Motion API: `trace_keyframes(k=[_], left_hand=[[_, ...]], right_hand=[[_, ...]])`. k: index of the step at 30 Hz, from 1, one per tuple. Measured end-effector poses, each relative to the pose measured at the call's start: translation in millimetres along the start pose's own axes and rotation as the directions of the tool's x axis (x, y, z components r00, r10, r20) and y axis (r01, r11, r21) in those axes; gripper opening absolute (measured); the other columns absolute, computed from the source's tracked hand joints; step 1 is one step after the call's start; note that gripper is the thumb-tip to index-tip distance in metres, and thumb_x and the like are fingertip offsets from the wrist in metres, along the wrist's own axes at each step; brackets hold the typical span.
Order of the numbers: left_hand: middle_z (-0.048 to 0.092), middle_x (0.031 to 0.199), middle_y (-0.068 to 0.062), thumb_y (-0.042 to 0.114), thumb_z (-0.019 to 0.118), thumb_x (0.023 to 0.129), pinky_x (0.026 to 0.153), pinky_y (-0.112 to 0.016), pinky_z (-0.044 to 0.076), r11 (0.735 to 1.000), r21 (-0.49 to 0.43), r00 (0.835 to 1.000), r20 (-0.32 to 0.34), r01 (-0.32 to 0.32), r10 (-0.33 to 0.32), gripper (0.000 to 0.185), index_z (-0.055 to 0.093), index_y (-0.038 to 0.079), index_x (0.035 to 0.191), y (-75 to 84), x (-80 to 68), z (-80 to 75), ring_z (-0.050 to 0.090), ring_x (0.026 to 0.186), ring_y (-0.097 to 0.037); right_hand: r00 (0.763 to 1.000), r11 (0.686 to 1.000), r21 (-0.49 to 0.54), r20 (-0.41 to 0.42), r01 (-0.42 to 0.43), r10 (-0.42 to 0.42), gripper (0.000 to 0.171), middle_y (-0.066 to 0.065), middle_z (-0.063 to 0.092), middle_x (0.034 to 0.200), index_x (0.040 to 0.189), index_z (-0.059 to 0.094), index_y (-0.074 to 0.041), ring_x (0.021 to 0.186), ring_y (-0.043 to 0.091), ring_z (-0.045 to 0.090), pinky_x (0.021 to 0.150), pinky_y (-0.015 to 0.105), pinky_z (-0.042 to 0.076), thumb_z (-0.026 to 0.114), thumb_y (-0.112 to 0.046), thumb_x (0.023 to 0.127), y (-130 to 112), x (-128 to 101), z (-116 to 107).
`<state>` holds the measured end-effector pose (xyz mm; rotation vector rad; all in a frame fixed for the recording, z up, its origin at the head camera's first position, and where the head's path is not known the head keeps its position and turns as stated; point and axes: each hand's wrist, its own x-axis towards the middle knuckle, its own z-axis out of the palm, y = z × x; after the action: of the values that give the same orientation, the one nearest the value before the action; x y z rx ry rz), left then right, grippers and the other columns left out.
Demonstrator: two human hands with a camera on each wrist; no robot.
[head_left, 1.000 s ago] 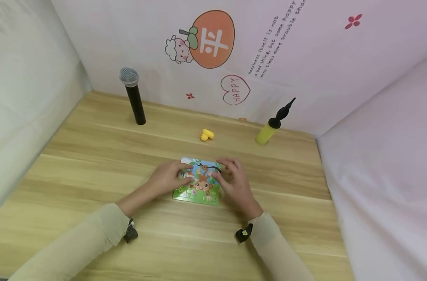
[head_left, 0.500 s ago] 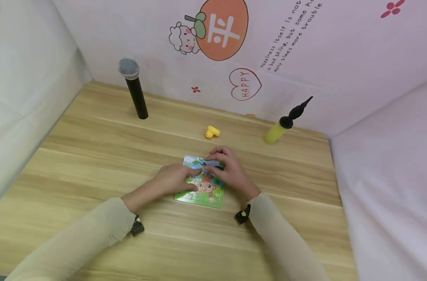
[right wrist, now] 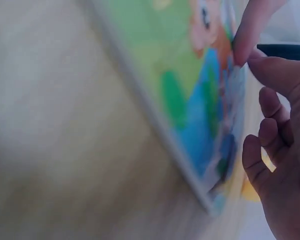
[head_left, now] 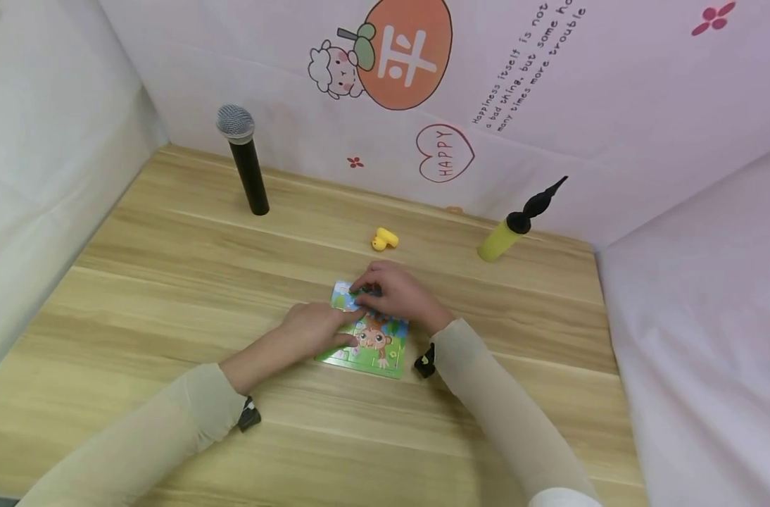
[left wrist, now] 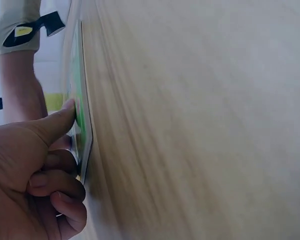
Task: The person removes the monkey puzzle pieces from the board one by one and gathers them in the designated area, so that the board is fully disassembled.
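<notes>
One monkey jigsaw puzzle (head_left: 377,358), flat at mid-table (head_left: 334,451); left hand (head_left: 313,329) over its left side, thumb extended and touching the puzzle, at least some other fingers curled; right hand (head_left: 394,292) above its far part, fingers bent, whether pinching a piece cannot be told; hands close together; beyond, one small yellow toy (head_left: 388,236); far left, one microphone (head_left: 248,165), upright; far right, one yellow-green pump (head_left: 500,240), black-topped; behind, one printed backdrop (head_left: 258,63).
</notes>
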<state>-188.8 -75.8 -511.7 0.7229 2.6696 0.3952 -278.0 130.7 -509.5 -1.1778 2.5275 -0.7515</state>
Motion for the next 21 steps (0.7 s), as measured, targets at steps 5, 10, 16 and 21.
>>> trace_keyframes(k=[5,10,16,21], left_hand=[[0.065,0.073,0.001,0.059,0.064,0.093,0.052,-0.037,0.045,1.0,0.01,0.999,-0.043,-0.001,0.001,0.064,0.05,0.036,0.151,2.9,-3.4,-1.0,0.06,0.067,-0.015],[0.07,0.083,-0.001,0.06,0.063,0.094,0.053,-0.037,0.046,1.0,0.018,0.999,-0.038,-0.003,0.004,0.064,0.05,0.035,0.151,2.4,-4.2,2.4,0.063,0.073,-0.016],[0.068,0.08,-0.001,0.059,0.063,0.094,0.052,-0.037,0.047,1.0,0.017,0.999,-0.042,-0.016,0.017,0.064,0.05,0.034,0.151,0.6,-3.0,1.7,0.061,0.069,-0.016],[0.068,0.079,0.001,0.06,0.063,0.094,0.052,-0.036,0.045,1.0,0.015,0.999,-0.033,-0.013,0.013,0.063,0.052,0.034,0.15,-0.2,-1.9,-0.1,0.059,0.068,-0.013]], right_hand=[[0.997,0.992,-0.122,0.081,0.026,-0.016,0.019,-0.01,0.06,0.098,0.116,0.077,-0.019,0.083,0.008,0.052,0.073,0.026,0.046,0.07,-0.024,0.099,-14.5,11.5,-6.4],[0.99,0.969,-0.234,0.132,0.08,-0.049,0.019,-0.008,0.059,0.099,0.117,0.076,-0.018,0.086,0.008,0.051,0.076,0.026,0.045,0.066,-0.024,0.101,-21.7,17.7,-5.9],[0.987,0.939,-0.324,0.141,0.116,-0.073,0.017,-0.009,0.059,0.099,0.114,0.076,-0.022,0.089,0.008,0.05,0.08,0.026,0.044,0.066,-0.024,0.101,-24.7,21.8,-5.6],[0.98,0.906,-0.386,0.162,0.173,-0.118,0.016,-0.007,0.062,0.1,0.111,0.078,-0.022,0.09,0.012,0.051,0.082,0.029,0.046,0.067,-0.026,0.101,-29.1,24.6,-9.9]])
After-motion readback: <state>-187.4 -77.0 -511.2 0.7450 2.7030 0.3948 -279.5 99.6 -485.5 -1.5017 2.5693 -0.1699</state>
